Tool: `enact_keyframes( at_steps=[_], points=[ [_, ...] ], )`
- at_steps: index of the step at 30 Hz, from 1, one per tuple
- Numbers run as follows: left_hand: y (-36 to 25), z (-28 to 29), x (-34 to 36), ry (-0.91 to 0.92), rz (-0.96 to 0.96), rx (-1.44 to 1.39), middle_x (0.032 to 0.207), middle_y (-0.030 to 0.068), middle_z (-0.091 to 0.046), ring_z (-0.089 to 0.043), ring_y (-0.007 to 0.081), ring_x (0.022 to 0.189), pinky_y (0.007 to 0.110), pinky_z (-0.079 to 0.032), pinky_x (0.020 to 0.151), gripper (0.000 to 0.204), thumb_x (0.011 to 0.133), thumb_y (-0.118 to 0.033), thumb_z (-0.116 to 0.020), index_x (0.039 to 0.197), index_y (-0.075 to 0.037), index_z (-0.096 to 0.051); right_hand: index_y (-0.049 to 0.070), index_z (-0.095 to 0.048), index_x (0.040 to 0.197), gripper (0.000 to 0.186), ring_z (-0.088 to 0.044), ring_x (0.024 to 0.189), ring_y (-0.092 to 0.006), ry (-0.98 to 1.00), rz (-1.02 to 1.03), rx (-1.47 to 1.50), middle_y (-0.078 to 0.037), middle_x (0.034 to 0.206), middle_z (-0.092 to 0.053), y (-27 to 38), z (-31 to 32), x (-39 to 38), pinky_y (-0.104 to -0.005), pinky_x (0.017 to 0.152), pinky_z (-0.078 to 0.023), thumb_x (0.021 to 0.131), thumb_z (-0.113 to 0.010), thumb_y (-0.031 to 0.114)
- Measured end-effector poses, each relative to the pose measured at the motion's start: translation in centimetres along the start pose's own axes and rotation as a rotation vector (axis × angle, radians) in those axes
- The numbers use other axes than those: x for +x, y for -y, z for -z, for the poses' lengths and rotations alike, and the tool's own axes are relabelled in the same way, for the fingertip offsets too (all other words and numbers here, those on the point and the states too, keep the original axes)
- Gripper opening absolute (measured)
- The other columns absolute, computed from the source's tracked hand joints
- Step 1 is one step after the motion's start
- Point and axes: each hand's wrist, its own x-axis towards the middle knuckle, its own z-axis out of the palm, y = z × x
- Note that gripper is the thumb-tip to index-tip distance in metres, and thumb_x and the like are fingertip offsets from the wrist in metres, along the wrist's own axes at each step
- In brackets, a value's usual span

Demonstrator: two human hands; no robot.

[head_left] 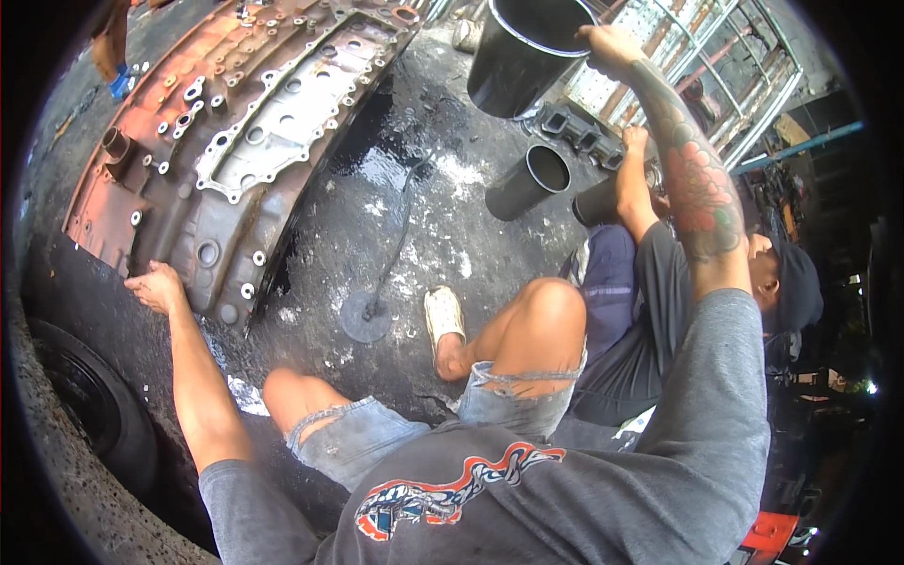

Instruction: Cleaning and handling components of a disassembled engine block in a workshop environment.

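Note:
A large rusty-red and grey engine block [193,202], with bolt holes and a pale flat machined face, lies at the left. My left hand [158,286] has its fingers curled on the block's near corner. At the top, my right hand [610,49] grips the rim of a big black cylinder [516,71], tilted with its round mouth upward; the inside is dark. Below it on the floor stands a smaller black cylinder [527,185] with a shiny rim. My right arm is stretched out far, passing in front of a co-worker.
A co-worker in a dark cap [799,287] sits close at my right, one hand [636,139] raised near another dark cylinder [595,202]. A metal part with ports [574,132] lies beyond, beside a metal frame [678,56]. A round disc with a rod [365,315] and a tyre [94,405] are nearby.

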Motion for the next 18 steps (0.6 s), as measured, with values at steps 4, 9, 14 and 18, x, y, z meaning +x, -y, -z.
enact_keyframes(
  at_steps=[4, 9, 14, 18],
  points=[
    [0.2, -0.2, 0.2, -0.002, -0.041, 0.014, 0.113, 0.0302, -0.053, -0.054, 0.0434, 0.105, 0.051, -0.043, 0.088, 0.062, 0.082, -0.032, -0.059, 0.122, 0.008, -0.032, 0.006, -0.061, 0.099, 0.018, -0.055, 0.054, -0.0154, -0.034, -0.112, 0.024, -0.006, 0.069, -0.058, -5.0, -1.8, 6.0, -0.0306, 0.046, -0.045, 0.085, -0.05, 0.009],
    [1.7, -1.6, 1.1, 0.011, -0.11, 0.053, 0.112, 0.0319, -0.053, -0.053, 0.0453, 0.105, 0.049, -0.042, 0.09, 0.063, 0.082, -0.034, -0.058, 0.12, 0.01, -0.033, 0.003, -0.064, 0.096, 0.029, -0.064, 0.076, -0.0268, -0.021, 0.253, -0.726, -0.017, 0.092, -0.065, -15.9, -7.3, 15.3, -0.0376, 0.07, -0.049, 0.085, -0.046, 0.023],
    [3.6, -3.1, 3.0, -0.069, -0.093, 0.111, 0.117, 0.0356, -0.049, -0.05, 0.0448, 0.11, 0.046, -0.04, 0.094, 0.07, 0.082, -0.042, -0.058, 0.121, 0.012, -0.036, 0.003, -0.066, 0.1, 0.035, -0.058, 0.106, -0.0325, -0.028, -0.051, -0.589, -0.02, 0.11, -0.061, -28.1, -14.4, 21.5, -0.0427, 0.088, -0.047, 0.086, -0.038, 0.019],
    [4.5, -3.0, 3.5, -0.15, -0.14, 0.157, 0.12, 0.0364, -0.047, -0.048, 0.0442, 0.113, 0.044, -0.037, 0.098, 0.081, 0.082, -0.048, -0.058, 0.126, 0.015, -0.034, 0.003, -0.066, 0.103, 0.041, -0.057, 0.108, -0.0348, 0.119, -0.147, -0.574, -0.021, 0.113, -0.059, -37.2, -19.5, 23.3, -0.046, 0.093, -0.044, 0.084, -0.036, 0.024]
  ],
)
